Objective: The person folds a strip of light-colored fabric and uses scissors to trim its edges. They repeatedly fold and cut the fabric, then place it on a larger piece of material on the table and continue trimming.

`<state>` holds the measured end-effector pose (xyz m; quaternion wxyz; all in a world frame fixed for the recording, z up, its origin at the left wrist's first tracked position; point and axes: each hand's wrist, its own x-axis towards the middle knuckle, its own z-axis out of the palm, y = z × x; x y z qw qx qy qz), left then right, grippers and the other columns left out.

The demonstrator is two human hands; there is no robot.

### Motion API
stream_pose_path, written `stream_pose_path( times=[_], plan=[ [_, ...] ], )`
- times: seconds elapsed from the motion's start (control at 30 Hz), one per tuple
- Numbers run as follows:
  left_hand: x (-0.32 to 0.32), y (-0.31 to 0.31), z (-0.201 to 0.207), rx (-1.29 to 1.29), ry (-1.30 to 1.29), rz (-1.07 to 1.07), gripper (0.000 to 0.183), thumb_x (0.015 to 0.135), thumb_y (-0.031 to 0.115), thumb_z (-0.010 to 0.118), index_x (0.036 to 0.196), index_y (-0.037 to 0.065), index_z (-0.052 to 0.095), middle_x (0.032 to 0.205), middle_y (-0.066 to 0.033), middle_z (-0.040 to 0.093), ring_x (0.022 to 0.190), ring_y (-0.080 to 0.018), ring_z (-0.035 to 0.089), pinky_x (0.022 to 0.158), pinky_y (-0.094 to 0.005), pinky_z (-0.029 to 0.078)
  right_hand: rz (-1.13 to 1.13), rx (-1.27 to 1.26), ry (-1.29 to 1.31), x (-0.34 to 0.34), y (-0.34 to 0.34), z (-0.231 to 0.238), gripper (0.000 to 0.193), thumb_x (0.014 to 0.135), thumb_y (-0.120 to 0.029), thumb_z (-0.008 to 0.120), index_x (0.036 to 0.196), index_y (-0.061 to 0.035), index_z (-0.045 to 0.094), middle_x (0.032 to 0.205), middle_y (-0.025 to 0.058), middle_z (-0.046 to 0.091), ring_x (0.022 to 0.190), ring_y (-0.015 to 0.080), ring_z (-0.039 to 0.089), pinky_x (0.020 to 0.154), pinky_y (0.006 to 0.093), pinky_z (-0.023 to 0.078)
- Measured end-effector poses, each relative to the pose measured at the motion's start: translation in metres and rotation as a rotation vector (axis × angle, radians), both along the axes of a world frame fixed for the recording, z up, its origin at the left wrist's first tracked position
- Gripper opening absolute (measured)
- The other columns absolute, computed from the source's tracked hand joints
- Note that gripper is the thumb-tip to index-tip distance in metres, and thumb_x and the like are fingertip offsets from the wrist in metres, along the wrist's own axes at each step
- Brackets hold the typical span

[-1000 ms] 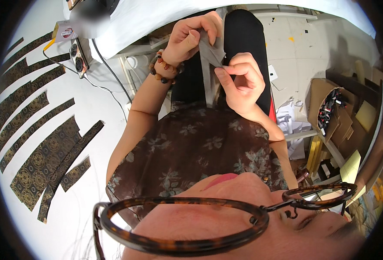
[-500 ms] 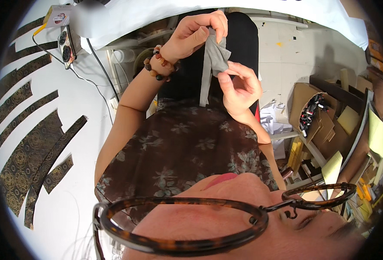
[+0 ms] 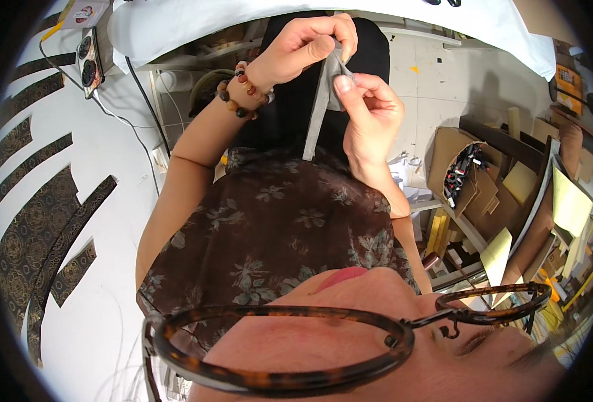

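Observation:
A grey fabric strip [image 3: 318, 119] hangs above my lap, its long narrow tail reaching down toward my dark floral top. My left hand [image 3: 311, 48] pinches the strip's upper end between bent fingers and thumb. Just below and to the right, my right hand [image 3: 371, 112] grips a fold of the same cloth between thumb and forefinger. The part of the fabric between the two hands is bunched and partly hidden by the fingers. Beaded bracelets [image 3: 244, 94] circle my left wrist.
On the white surface at left lie several dark gold-patterned fabric pieces [image 3: 31, 218]. A device with round black parts [image 3: 90, 63] and cables sits behind them. White cloth [image 3: 323, 20] spans the far edge. At right stands a cardboard box [image 3: 447, 151] holding pens, among boards and paper.
My right hand has moved up nearer my left and turned, its thumb now pressing over the cloth. The fabric flap between the hands is folded tighter. The view has shifted slightly.

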<state>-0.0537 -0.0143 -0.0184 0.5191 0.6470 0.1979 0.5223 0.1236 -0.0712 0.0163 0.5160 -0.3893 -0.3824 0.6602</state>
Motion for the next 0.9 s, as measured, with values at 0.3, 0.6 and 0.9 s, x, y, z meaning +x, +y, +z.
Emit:
stream_pose_path(
  times=[0.3, 0.6, 0.9],
  plan=[
    [0.002, -0.002, -0.003, -0.002, -0.019, 0.033, 0.055, 0.104, 0.058, 0.043, 0.091, 0.006, 0.057, 0.094, -0.0059, 0.053, 0.091, -0.0188, 0.047, 0.085, -0.0330, 0.040, -0.162, 0.303, -0.197, -0.001, -0.002, -0.013, 0.011, 0.087, 0.002, 0.079, 0.087, 0.0017, 0.068, 0.093, 0.0068, 0.062, 0.083, 0.0114, 0.055, 0.077, 0.0236, 0.044],
    [0.009, -0.002, -0.003, -0.049, -0.046, 0.037, 0.057, 0.104, 0.059, 0.046, 0.091, 0.005, 0.058, 0.094, -0.0067, 0.054, 0.091, -0.0178, 0.048, 0.082, -0.0307, 0.041, -0.099, 0.308, -0.202, 0.001, -0.017, -0.006, 0.016, 0.088, 0.003, 0.076, 0.083, 0.0003, 0.062, 0.096, 0.0081, 0.059, 0.086, 0.0130, 0.053, 0.081, 0.0255, 0.043],
    [0.014, -0.001, -0.005, 0.008, -0.124, 0.057, 0.053, 0.106, 0.050, 0.049, 0.095, 0.000, 0.061, 0.095, -0.0059, 0.056, 0.088, -0.0151, 0.052, 0.080, -0.0281, 0.043, -0.082, 0.174, -0.130, 0.008, -0.018, -0.011, 0.013, 0.087, 0.003, 0.078, 0.084, 0.0008, 0.065, 0.101, 0.0097, 0.065, 0.089, 0.0152, 0.058, 0.082, 0.0259, 0.046]
  ],
)
